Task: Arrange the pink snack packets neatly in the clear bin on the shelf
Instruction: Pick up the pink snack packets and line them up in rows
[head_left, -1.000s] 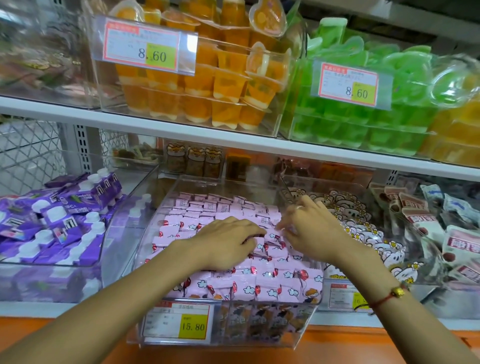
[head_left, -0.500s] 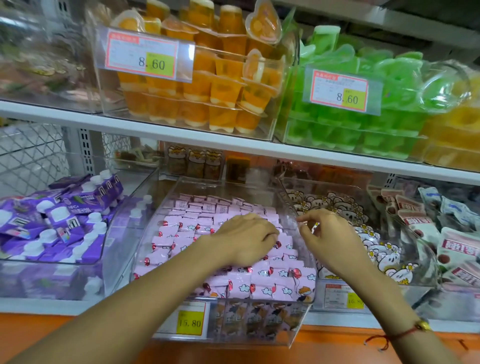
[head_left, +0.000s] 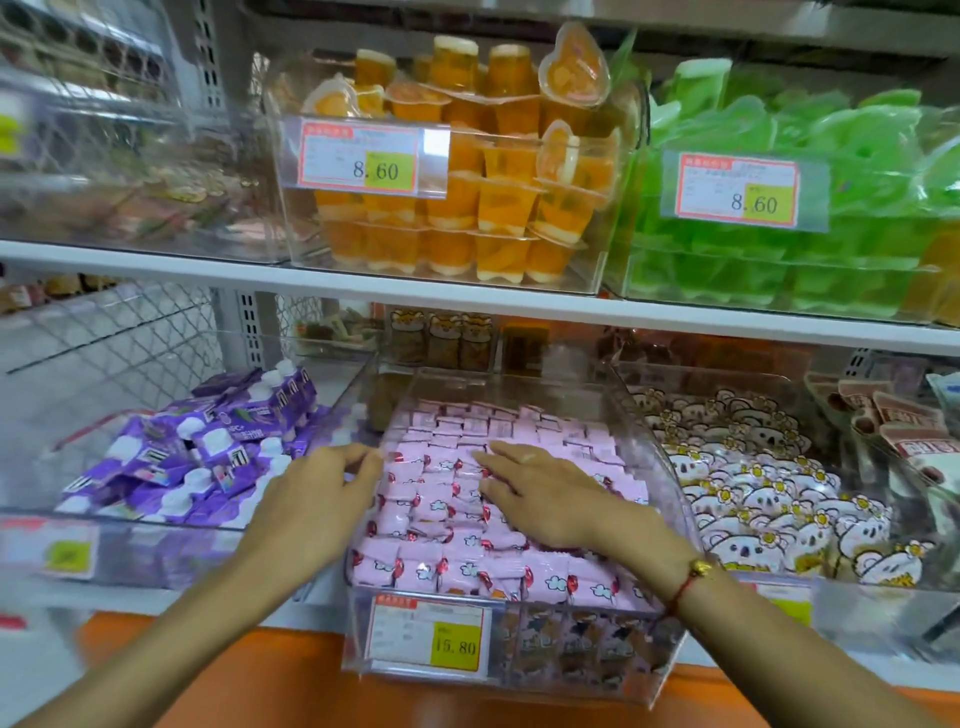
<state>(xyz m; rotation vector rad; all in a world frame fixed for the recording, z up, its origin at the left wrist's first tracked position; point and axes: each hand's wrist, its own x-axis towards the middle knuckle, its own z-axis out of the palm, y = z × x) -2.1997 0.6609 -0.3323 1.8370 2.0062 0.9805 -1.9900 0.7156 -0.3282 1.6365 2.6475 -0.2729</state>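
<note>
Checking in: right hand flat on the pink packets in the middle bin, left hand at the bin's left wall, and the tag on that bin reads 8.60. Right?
Not quite. The price tag on the clear bin reads 15.80; the 8.60 tags are on the shelf above. The rest holds: the head view shows the right hand flat on the pink packets and the left hand at the bin's left wall.

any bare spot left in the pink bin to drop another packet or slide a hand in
Little room. The clear bin is covered with pink snack packets from front wall to back. The right hand lies flat on the middle rows; the left hand is at the left wall. The only bare strip is along the back wall, behind the last row.
</note>
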